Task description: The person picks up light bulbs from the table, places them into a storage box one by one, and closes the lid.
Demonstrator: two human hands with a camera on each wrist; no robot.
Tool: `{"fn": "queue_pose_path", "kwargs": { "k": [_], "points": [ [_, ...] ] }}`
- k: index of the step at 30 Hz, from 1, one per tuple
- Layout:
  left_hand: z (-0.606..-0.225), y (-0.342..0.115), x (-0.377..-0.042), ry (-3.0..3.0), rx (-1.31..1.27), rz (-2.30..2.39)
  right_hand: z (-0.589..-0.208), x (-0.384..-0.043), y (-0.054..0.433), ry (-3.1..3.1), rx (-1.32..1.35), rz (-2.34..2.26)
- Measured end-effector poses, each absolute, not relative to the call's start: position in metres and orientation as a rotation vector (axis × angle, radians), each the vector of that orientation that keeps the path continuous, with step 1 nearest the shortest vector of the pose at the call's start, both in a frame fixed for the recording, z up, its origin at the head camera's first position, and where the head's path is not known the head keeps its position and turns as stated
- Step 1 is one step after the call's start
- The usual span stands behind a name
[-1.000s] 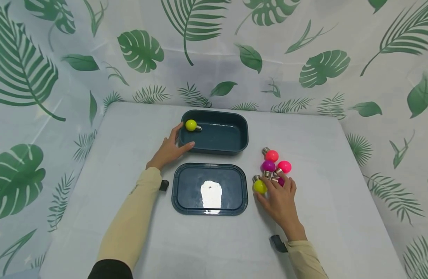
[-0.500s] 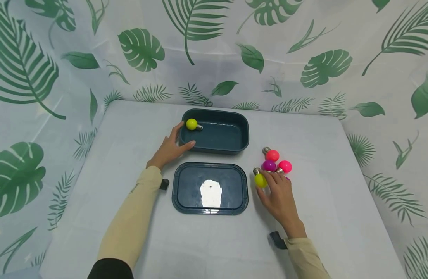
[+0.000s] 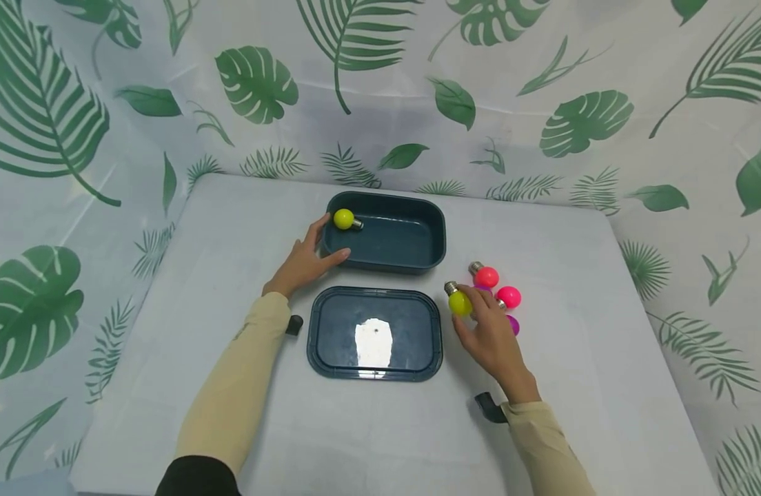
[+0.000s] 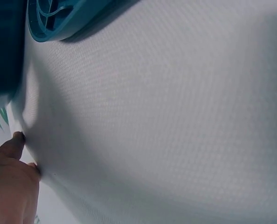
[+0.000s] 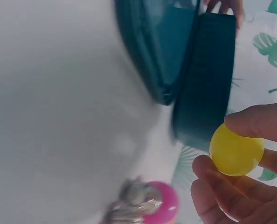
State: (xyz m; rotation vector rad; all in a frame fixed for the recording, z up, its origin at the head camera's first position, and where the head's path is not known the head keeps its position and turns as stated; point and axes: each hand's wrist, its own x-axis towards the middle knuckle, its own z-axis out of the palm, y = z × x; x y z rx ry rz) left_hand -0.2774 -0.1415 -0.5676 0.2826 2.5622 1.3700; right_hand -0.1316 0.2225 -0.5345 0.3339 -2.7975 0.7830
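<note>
My right hand point(image 3: 495, 341) pinches a yellow light bulb point(image 3: 460, 303) between thumb and fingers, its metal base pointing away. In the right wrist view, the yellow globe point(image 5: 236, 149) shows between the thumb and fingers. My left hand point(image 3: 301, 267) touches the left end of a dark blue-green open box point(image 3: 396, 242), thumb at the front wall and fingers stretched along the side. Inside that box, at its left end, lies another yellow bulb point(image 3: 343, 219). A pink bulb point(image 3: 486, 277), a second pink bulb point(image 3: 509, 297) and purple ones, partly hidden, lie beyond my right hand.
A matching lid point(image 3: 337, 337) lies flat in front of the box. White cloth covers the table point(image 3: 368, 434). A leaf-print curtain point(image 3: 380, 89) hangs behind and at the sides.
My right hand has taken hold of the yellow bulb and lifted it from beside the other bulbs, moving slightly away and left. My left hand stays at the box.
</note>
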Motion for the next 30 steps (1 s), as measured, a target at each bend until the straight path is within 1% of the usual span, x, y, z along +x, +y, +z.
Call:
{"fn": "queue_pose_path", "kwargs": {
  "k": [10, 16, 30],
  "points": [
    [-0.566, -0.146, -0.279, 2.568, 0.274, 1.351, -0.503, -0.172, 0.203, -2.745, 0.419, 0.844],
    [-0.568, -0.139, -0.281, 2.546, 0.261, 1.351, -0.481, -0.195, 0.189, -2.678, 0.501, 0.879],
    [-0.569, -0.143, -0.282, 2.557, 0.227, 1.326, -0.443, -0.252, 0.119, -2.651, 0.754, 0.908]
  ]
}}
